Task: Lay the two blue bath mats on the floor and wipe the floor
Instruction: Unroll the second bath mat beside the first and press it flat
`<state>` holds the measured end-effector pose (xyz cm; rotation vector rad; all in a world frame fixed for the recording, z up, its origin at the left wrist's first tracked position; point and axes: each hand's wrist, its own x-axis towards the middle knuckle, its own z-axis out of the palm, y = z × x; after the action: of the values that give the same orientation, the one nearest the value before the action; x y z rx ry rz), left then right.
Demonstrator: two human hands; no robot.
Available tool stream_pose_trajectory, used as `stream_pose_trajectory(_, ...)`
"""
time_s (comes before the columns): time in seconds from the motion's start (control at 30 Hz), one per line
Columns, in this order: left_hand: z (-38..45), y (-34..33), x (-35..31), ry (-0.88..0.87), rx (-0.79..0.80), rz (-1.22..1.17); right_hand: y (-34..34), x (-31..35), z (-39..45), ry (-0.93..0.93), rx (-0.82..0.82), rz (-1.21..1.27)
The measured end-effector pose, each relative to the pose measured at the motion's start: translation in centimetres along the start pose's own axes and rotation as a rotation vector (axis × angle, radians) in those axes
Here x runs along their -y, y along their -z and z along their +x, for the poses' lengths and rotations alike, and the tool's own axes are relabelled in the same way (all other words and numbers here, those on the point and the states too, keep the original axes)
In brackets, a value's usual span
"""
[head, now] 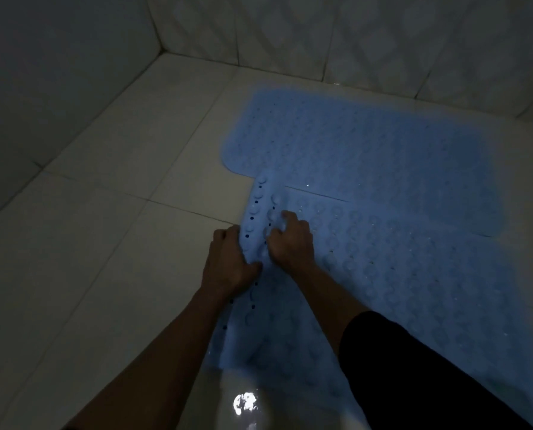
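The near mat (383,274) lies bumps-up on the floor (103,243), its long side running from 10 o'clock to 4 o'clock. Its 12 o'clock end overlaps the far mat (367,144), which lies flat by the wall (352,41). Both hands meet at its 9 o'clock edge. The left hand (228,259) pinches that lifted edge. The right hand (291,240) presses down just inside, fingers curled.

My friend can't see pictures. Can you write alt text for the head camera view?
Two bare hands, left hand and right hand, grip the raised left edge of a near blue bath mat, suction cups up. A second mat lies flat beyond it on the white tiled floor.
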<state>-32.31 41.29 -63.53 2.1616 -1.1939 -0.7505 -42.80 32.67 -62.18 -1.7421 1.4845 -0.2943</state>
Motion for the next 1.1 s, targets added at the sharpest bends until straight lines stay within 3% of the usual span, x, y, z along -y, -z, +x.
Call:
stream_pose_trajectory(0.23,0.0,1.2,-0.1,0.095,-0.033,-0.023,-0.8,0.5,-0.3,0.124,0.099,-0.251)
stream_pose_trajectory(0.4,-0.1,2.3,0.6,-0.016,-0.14,0.245,-0.8,0.4,0.2,0.086,0.101,-0.254)
stream_pose_trajectory(0.5,0.8,3.1,1.1,0.025,-0.088,0.411,-1.5,0.3,0.5,0.061,0.117,-0.267)
stream_pose_trajectory(0.6,2.2,3.7,2.5,0.062,-0.077,0.732,-1.5,0.3,0.8,0.055,0.114,-0.254)
stream_pose_trajectory(0.7,3.1,4.8,4.0,-0.068,-0.143,0.989,-1.4,0.1,1.5,0.054,0.082,-0.26)
stream_pose_trajectory(0.77,3.7,4.6,4.3,-0.179,-0.049,1.097,-1.4,-0.1,1.9,0.101,0.016,-0.341)
stream_pose_trajectory(0.9,6.2,2.8,4.8,-0.129,0.036,0.807,-2.0,-1.0,3.4,0.22,-0.129,-0.521)
stream_pose_trajectory(1.1,7.5,1.3,6.8,-0.161,-0.012,0.639,-2.8,-3.7,5.6,0.244,0.007,-0.616)
